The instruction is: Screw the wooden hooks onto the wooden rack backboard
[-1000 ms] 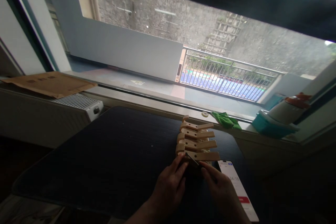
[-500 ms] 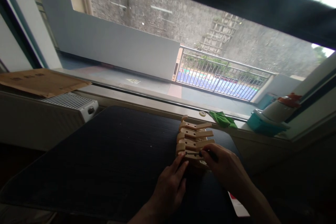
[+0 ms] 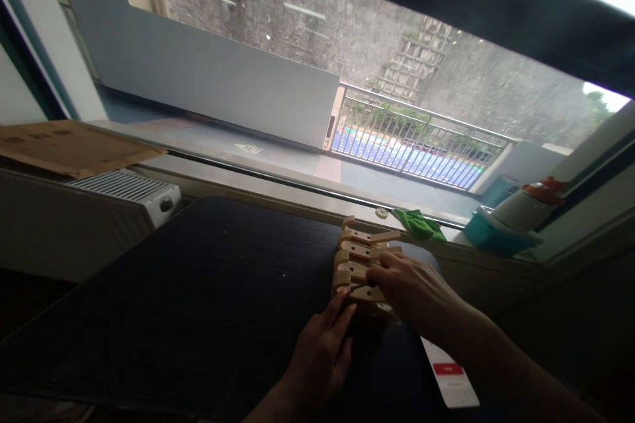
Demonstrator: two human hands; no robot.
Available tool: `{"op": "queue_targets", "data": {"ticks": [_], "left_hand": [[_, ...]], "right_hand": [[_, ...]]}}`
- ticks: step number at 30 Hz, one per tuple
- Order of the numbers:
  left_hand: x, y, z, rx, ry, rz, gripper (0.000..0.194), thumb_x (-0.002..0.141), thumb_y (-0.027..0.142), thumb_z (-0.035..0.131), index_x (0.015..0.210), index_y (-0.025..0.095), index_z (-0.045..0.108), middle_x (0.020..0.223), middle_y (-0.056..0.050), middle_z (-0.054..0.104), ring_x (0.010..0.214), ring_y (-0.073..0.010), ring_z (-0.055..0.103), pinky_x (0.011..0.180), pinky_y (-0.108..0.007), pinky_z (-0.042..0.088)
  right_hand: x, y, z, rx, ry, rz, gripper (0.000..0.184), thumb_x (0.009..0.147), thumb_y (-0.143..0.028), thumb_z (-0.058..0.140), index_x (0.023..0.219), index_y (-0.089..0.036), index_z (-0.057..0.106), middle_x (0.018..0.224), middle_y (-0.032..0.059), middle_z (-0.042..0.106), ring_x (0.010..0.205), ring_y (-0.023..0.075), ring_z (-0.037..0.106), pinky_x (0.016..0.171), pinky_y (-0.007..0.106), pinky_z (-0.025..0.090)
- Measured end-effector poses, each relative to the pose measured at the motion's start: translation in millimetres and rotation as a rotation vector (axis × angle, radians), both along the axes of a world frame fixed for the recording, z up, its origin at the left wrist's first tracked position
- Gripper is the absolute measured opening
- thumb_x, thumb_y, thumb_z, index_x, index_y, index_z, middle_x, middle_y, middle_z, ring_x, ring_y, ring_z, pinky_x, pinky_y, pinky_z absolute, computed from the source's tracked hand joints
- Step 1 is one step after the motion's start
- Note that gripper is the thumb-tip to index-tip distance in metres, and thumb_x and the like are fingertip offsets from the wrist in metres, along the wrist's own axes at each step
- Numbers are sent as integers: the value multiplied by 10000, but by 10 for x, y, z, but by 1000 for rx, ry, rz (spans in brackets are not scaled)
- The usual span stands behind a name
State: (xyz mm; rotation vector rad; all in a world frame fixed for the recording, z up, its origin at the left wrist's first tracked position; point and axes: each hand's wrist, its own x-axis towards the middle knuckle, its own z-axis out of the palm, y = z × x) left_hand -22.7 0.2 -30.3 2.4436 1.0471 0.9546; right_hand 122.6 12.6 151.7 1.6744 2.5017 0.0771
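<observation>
A light wooden assembly (image 3: 360,252) stands near the right side of the dark table. It has rounded blocks along its left edge and several slats with dark holes pointing right. My left hand (image 3: 322,344) holds the near left corner, its fingertips pressed on the wood. Over the slats, my right hand (image 3: 404,281) is closed around a small screwdriver (image 3: 358,287). Only its thin dark shaft shows, slanting down toward the left end of the nearest slat. The handle is hidden by my fingers, and so are parts of the slats.
The dark table (image 3: 198,291) meets a windowsill with a green cloth (image 3: 419,223), a tape roll (image 3: 381,213) and a teal box (image 3: 496,232) beside a white bottle (image 3: 526,206). A white and red card (image 3: 454,380) lies near my right forearm. Left are a radiator (image 3: 133,192) and brown envelope (image 3: 74,149).
My right hand has moved up and left over the slats, tilting the screwdriver from nearly flat to slanted. More of the white and red card shows. My left hand stays in place.
</observation>
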Motion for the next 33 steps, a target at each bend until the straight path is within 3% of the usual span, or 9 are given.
{"op": "queue_targets", "data": {"ticks": [6,10,14,20,24,28,33], "left_hand": [[3,6,-13,-8,-20,3,507,812,124,403,1313,178,342,1428,-86,246,1214,-224,392,969,-351,400],[-3,-5,14,-10,-36,7,497,814,133,409,1305,183,355,1416,-89,273,1206,-225,403,958,-354,410],[5,-3,14,2,-37,0,507,802,111,410,1303,171,358,1422,-91,264,1227,-228,377,954,-351,413],[-2,-5,16,11,-35,0,523,800,105,405,1314,180,342,1431,-85,243,1243,-236,354,959,-362,407],[-7,-5,3,4,-20,-4,516,803,112,406,1312,173,347,1434,-89,233,1230,-235,372,957,-356,410],[4,8,-21,3,-26,0,513,805,115,406,1311,165,347,1433,-95,234,1215,-235,392,961,-356,410],[16,17,-37,25,-42,-7,515,795,103,403,1304,161,354,1437,-85,222,1265,-234,316,988,-357,383]], "right_hand": [[-323,206,146,-74,-217,176,189,765,-140,462,790,-155,649,816,91,614,717,178,570,579,254,360],[-356,288,135,-91,-266,122,188,784,-236,481,740,-150,642,733,78,628,692,183,577,606,270,374],[-280,291,188,-72,-294,75,299,829,-367,427,763,-161,635,762,71,634,751,188,578,688,297,381],[-345,249,213,-107,-366,202,131,757,-167,511,738,-161,640,741,61,633,732,183,574,641,282,368],[-365,279,166,-106,-380,270,124,739,-157,524,715,-134,643,725,81,627,720,210,573,580,285,357],[-316,326,155,-115,-355,202,138,749,-202,516,683,-150,625,639,48,605,615,169,561,547,267,351],[-300,322,195,-93,-325,104,203,787,-273,463,758,-155,625,740,60,626,668,164,571,587,267,375]]}}
